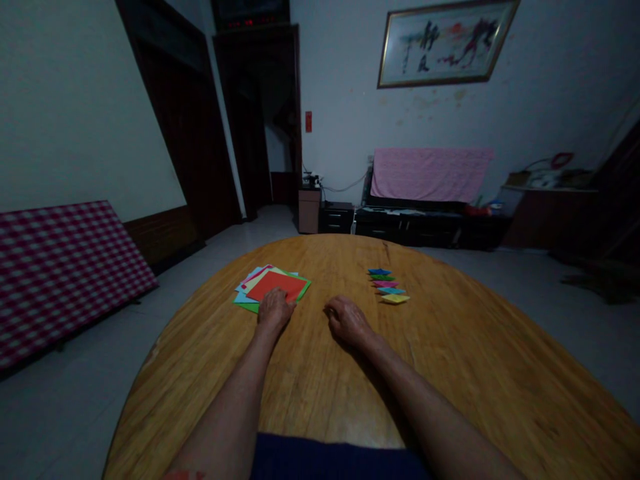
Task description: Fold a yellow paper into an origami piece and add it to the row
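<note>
Red paper [265, 283] tops the stack [245, 297], so the left hand [275, 309] meets it first, grip unclear; the right hand [349, 321] curls narrowly, contents hidden.

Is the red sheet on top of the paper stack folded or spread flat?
Spread flat: the red sheet shows a broad, smooth face, with the left hand on its near edge.
</note>
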`<state>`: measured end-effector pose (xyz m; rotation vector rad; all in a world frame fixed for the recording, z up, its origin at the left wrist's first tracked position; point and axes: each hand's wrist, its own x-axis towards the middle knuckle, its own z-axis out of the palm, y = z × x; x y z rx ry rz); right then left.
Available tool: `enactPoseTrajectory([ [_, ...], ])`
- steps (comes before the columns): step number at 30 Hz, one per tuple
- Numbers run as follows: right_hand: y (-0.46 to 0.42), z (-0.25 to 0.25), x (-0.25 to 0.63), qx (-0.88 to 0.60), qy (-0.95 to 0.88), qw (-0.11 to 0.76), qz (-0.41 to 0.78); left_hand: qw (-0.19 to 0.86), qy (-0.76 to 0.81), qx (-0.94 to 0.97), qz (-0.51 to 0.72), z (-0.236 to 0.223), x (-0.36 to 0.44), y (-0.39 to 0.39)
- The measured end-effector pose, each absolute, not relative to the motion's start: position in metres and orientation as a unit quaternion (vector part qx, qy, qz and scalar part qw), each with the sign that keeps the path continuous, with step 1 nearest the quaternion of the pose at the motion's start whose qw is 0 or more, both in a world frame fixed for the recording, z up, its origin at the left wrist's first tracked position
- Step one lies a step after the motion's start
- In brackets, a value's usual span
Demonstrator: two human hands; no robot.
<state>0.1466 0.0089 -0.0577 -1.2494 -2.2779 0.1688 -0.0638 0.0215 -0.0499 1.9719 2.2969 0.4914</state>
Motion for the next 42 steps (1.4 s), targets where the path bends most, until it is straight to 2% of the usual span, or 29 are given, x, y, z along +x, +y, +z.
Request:
enactPoseTrajectory([
  [6, 0.007, -0.059, 0.148, -0.449, -0.848, 0.272, 0.068, 0.043, 0.746, 0.635, 0.197, -0.052, -0.071, 0.021],
  [12, 0.004, -0.057, 0.148, -0.439, -0.850, 0.283, 0.069, 0.061, 0.732, 0.653, 0.184, -0.052, -0.071, 0.019],
  [34, 0.012, -0.070, 0.153, -0.388, -0.856, 0.332, 0.071, 0.020, 0.715, 0.645, 0.269, -0.051, -0.077, 0.017],
  [42, 0.011, -0.069, 0.154, -0.390, -0.858, 0.325, 0.074, -0.003, 0.704, 0.665, 0.248, -0.053, -0.079, 0.020],
])
